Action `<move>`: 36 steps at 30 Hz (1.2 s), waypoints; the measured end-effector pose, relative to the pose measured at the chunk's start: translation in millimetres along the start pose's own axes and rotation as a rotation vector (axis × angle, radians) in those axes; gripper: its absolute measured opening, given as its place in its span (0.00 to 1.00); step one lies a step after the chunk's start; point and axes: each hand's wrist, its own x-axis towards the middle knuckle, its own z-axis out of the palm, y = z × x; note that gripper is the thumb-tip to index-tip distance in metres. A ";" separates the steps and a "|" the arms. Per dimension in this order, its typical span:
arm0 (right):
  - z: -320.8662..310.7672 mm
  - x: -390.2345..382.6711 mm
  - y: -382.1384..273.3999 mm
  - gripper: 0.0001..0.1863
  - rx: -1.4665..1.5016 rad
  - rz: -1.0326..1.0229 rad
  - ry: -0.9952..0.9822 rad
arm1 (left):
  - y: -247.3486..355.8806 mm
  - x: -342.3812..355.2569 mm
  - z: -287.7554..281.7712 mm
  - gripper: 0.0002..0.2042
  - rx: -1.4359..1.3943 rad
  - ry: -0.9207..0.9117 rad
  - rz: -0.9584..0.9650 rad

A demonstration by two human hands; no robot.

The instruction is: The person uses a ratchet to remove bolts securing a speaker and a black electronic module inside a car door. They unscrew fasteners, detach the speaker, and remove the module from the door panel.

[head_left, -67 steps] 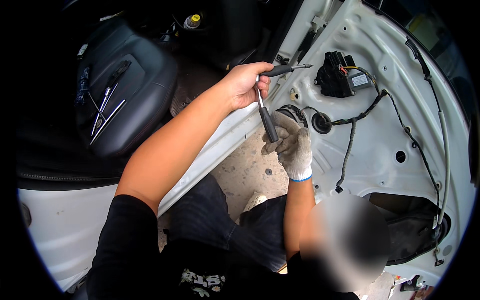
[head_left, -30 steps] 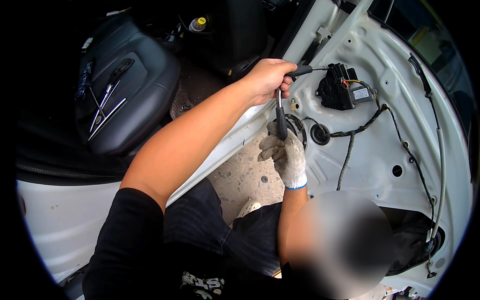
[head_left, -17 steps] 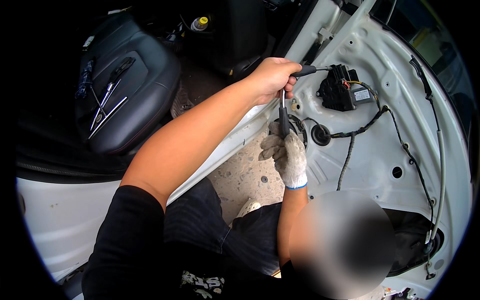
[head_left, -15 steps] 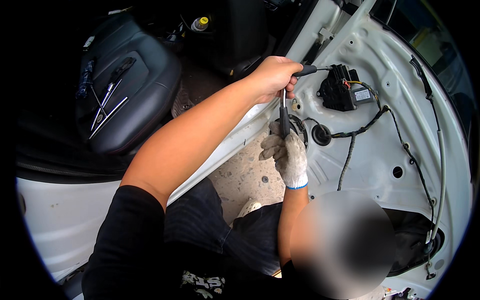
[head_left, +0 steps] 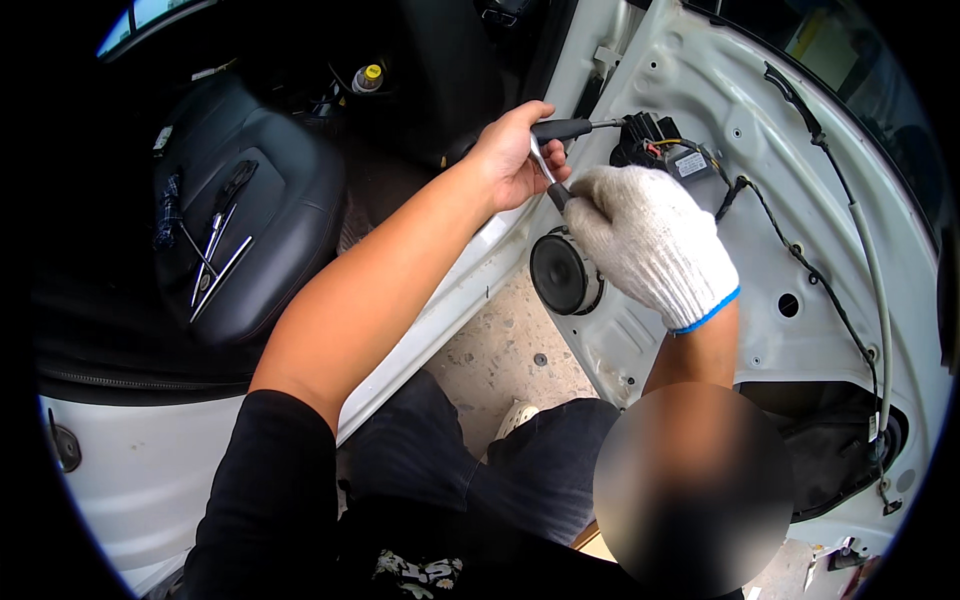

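Observation:
My bare left hand (head_left: 515,165) is wrapped round the rear of a driver with a black handle (head_left: 562,130). The driver's metal shaft points right, its tip at the black window motor (head_left: 645,140) on the white door panel (head_left: 740,260). A second tool, a wrench with a bright metal shank (head_left: 543,165) and a dark grip, meets the driver's rear end at an angle. My right hand (head_left: 655,240), in a white knitted glove with a blue cuff, is closed on that grip. How the two tools join is hidden by my left fingers.
A round black speaker (head_left: 562,272) sits in the door below my hands. Wiring (head_left: 815,275) runs down the panel. On the dark car seat (head_left: 280,190) at the left lie several metal tools (head_left: 215,260). A bottle with a yellow cap (head_left: 368,78) stands farther back.
My right hand has risen and turned over the wrench grip, its back now facing up. The wrench has swung toward the right. The speaker has come into fuller view as the view shifted.

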 end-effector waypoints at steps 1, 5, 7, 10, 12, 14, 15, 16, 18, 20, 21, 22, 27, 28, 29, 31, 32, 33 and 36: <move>22.7 0.3 5.5 0.15 0.058 0.003 -0.037 | 4.6 -7.8 7.5 0.10 0.075 -0.007 0.007; 69.2 13.4 6.6 0.19 0.411 0.172 -0.081 | 8.9 -5.6 0.6 0.08 0.392 0.009 0.048; 87.0 16.9 -4.6 0.19 0.555 0.199 0.011 | 17.2 -9.0 -1.9 0.10 0.575 0.003 0.145; 132.2 33.6 -18.3 0.19 1.053 0.193 0.166 | 29.1 -17.1 7.4 0.13 1.096 -0.035 0.313; 184.7 66.8 -28.8 0.20 1.108 0.072 0.565 | 25.6 -20.4 16.8 0.13 1.529 0.021 0.694; 217.6 96.3 -18.4 0.21 0.569 -0.007 0.578 | 22.1 -23.4 29.6 0.14 1.693 -0.008 0.732; 229.4 107.6 -3.1 0.20 -0.049 0.016 0.623 | 18.3 -21.2 39.8 0.11 1.791 -0.039 0.731; 226.0 111.6 -5.1 0.20 -0.036 -0.008 0.503 | 20.1 -21.8 37.5 0.11 1.798 -0.035 0.733; 197.5 100.7 11.6 0.21 0.441 -0.095 0.111 | 20.3 -22.5 29.7 0.11 1.802 -0.037 0.741; 100.3 58.4 -4.1 0.22 0.803 0.097 -0.405 | 21.9 -18.0 14.0 0.13 1.506 -0.007 0.730; 74.8 38.7 11.7 0.20 0.666 0.241 -0.478 | 18.7 -13.7 22.8 0.15 1.128 -0.002 0.502; 49.8 32.5 17.6 0.20 0.478 0.217 -0.546 | 19.8 -11.9 21.6 0.17 0.774 0.028 0.268; -41.8 15.7 -5.4 0.21 0.100 0.089 0.231 | 8.8 -0.4 18.2 0.21 -0.085 -0.014 -0.106; -40.5 17.3 -8.0 0.21 0.004 0.093 0.288 | 5.2 -0.8 16.6 0.19 -0.115 0.000 -0.135; -32.1 15.6 -8.4 0.21 0.022 0.088 0.096 | 4.6 2.9 10.4 0.17 -0.064 -0.008 -0.116; 3.6 10.5 -12.0 0.19 0.035 0.191 -0.228 | 11.0 -5.4 7.7 0.08 0.118 0.016 -0.038; 34.5 9.8 3.7 0.18 0.132 0.231 -0.098 | 12.1 -9.6 23.5 0.08 0.331 0.021 0.021; 50.8 18.6 9.7 0.19 0.404 0.259 -0.232 | 13.7 -5.8 18.0 0.08 0.403 0.011 0.033; 92.7 23.5 -7.2 0.23 0.601 0.259 0.113 | 27.4 -10.9 9.6 0.12 0.713 -0.016 0.168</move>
